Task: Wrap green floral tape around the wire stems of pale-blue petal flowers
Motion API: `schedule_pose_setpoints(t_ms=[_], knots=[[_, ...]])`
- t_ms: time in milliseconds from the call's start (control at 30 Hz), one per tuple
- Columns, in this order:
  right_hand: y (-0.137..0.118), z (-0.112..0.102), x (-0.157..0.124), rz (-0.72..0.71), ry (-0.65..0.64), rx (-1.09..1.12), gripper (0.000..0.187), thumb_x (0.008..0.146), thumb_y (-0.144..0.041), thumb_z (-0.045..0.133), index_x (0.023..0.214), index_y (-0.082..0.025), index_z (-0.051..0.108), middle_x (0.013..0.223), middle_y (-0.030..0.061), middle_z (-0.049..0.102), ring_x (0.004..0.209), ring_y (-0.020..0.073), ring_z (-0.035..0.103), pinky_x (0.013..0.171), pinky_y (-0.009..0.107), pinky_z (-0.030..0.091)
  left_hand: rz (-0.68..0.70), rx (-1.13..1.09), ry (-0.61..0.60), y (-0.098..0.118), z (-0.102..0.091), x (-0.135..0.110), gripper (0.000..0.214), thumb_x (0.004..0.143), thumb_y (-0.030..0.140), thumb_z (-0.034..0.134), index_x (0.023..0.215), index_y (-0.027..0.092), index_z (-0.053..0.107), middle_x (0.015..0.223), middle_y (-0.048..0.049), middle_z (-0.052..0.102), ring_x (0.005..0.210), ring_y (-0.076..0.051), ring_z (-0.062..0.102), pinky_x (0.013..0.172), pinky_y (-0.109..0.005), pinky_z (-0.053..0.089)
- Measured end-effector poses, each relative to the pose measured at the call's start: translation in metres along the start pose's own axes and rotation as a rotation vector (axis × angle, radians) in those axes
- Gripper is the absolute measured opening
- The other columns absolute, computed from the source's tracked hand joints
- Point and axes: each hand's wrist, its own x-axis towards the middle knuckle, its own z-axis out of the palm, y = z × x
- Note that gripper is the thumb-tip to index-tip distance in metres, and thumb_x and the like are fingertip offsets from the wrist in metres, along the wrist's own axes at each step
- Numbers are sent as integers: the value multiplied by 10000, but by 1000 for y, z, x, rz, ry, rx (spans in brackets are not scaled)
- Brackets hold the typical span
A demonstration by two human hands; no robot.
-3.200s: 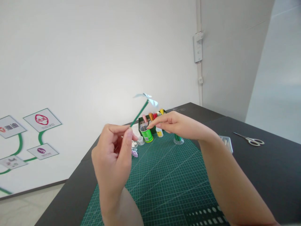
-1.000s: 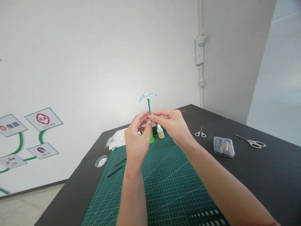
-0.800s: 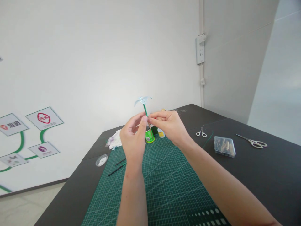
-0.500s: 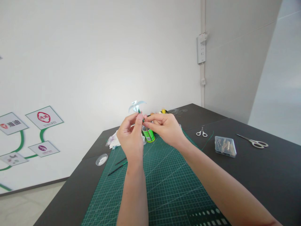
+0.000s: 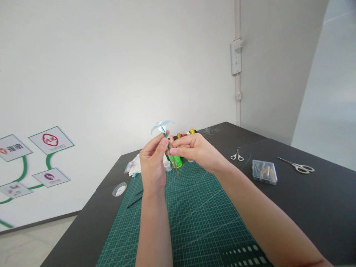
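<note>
A pale blue artificial flower (image 5: 162, 128) with drooping petals is held up above the far part of the cutting mat. My left hand (image 5: 153, 157) pinches its green-wrapped stem just under the bloom, between thumb and fingers. Close beside it, my right hand (image 5: 197, 150) is closed in a pinch at the stem, a little lower. Whether its fingertips also hold a thread or tape is too small to tell. Below the fingers the bare brownish stem end (image 5: 177, 170) slants down in front of a bright green can (image 5: 175, 161).
The green cutting mat (image 5: 200, 207) covers the table's middle. At right lie small scissors (image 5: 237, 156), a clear plastic box (image 5: 264, 171) and larger scissors (image 5: 299, 165). Dark thin sticks (image 5: 134, 202), a round dish (image 5: 119, 189) and white crumpled material (image 5: 134, 165) are at left.
The flower has turned slightly, and its brownish stem end now shows lower, below my hands. Both hands keep their pinch, the right shifting a little. The view has moved slightly.
</note>
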Motion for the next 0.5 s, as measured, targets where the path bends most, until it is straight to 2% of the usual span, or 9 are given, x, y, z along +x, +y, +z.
schedule_pose_setpoints(t_ms=[67,167,333,500], knots=[[1,-1,0,36,-35,65,234,808,-366,793,749,-150,728,526,-94,332,493,53,177,455,251,94,-44,-38,-49,2,-2,1,109,778,327,858,876,282,845,809,14,791,668,-79,664,679,-191,554],[6,-3,0,92,-104,196,192,841,-339,761,785,-158,730,507,-116,270,464,50,141,429,241,85,-117,-86,-106,5,-4,2,182,786,396,851,929,283,846,804,11,787,684,-81,677,664,-178,551],[13,-4,1,131,-170,369,207,833,-327,784,752,-162,688,497,-135,244,421,33,122,390,218,77,-203,-93,-151,7,-7,2,200,767,360,867,950,282,845,815,9,788,697,-83,680,682,-178,558],[15,-4,1,135,-227,434,173,859,-302,774,797,-150,717,495,-139,234,410,24,125,384,198,101,-208,-107,-199,6,-9,2,154,767,373,867,880,273,837,779,14,759,667,-86,653,665,-193,559]])
